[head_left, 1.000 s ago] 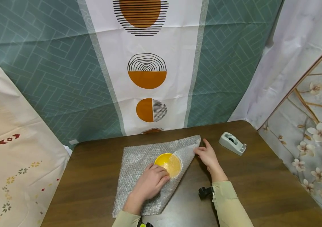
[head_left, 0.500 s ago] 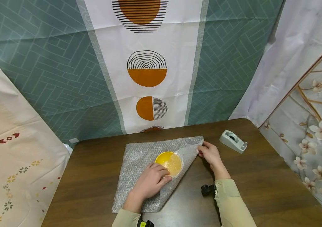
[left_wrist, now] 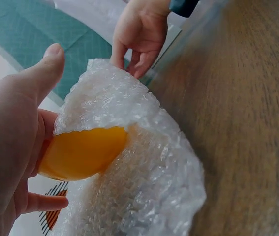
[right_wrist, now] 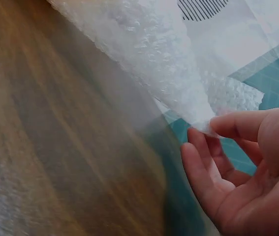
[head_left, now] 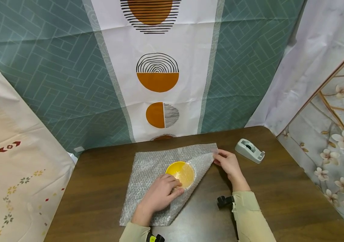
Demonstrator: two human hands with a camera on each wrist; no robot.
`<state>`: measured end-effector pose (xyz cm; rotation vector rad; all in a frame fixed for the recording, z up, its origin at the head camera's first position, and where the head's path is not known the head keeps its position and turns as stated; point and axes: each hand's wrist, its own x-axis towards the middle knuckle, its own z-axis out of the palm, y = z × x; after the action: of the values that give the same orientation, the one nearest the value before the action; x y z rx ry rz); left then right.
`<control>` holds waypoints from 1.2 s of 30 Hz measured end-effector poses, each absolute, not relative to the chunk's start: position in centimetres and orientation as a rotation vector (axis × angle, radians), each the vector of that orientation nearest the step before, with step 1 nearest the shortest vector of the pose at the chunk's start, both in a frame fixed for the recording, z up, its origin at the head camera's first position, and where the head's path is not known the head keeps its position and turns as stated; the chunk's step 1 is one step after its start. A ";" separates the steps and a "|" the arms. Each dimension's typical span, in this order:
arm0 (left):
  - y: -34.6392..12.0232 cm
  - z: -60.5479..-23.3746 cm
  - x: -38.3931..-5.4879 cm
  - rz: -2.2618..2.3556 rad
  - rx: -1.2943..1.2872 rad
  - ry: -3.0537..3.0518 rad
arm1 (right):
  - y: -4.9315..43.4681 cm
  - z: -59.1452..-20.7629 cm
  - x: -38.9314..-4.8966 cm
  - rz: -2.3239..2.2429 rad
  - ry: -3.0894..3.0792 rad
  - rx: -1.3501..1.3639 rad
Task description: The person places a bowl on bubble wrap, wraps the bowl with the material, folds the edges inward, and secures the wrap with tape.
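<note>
Looks like mid-fold: right hand (head_left: 228, 163) pinches the flap (head_left: 201, 166) of wrap (head_left: 144, 174), left hand (head_left: 160, 193) rests loose-fingered on bowl (head_left: 177, 168), which sits on the wrap, partly covered; next probably needs flap drawn snug, bowl held steady.

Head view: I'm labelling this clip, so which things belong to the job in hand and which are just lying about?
In the job:
glossy yellow round bowl, touched by the left hand
clear plastic bubble-wrap sheet, its edge in the grip of the right hand

Lying about:
pale grey tape dispenser, untouched, perhaps for later
teal-and-white patterned hanging, apparently just backdrop
</note>
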<state>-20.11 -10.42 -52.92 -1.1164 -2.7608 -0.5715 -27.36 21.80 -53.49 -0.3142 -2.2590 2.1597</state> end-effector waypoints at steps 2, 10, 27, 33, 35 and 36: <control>-10.4 -52.9 -20.1 -0.591 -1.122 -2.767 | 22.0 -53.2 -27.3 2.153 -2.254 -0.302; -10.1 -52.9 -20.3 -0.578 -1.116 -2.769 | 22.8 -51.1 -26.7 1.975 -2.426 -0.092; -9.6 -52.9 -20.0 -0.521 -1.099 -2.795 | 21.5 -47.2 -24.3 1.480 -2.760 0.591; -9.6 -52.9 -20.1 -0.514 -1.104 -2.762 | 20.4 -46.6 -23.9 1.407 -2.791 0.677; -9.6 -53.1 -20.1 -0.500 -1.108 -2.751 | 20.0 -46.5 -23.8 1.398 -2.814 0.681; -9.6 -53.2 -20.1 -0.490 -1.110 -2.750 | 19.8 -46.5 -23.7 1.392 -2.825 0.687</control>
<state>-20.06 -9.57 -53.18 -1.1101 -2.7501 -0.4901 -23.66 19.77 -46.52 0.6871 -2.8254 1.3924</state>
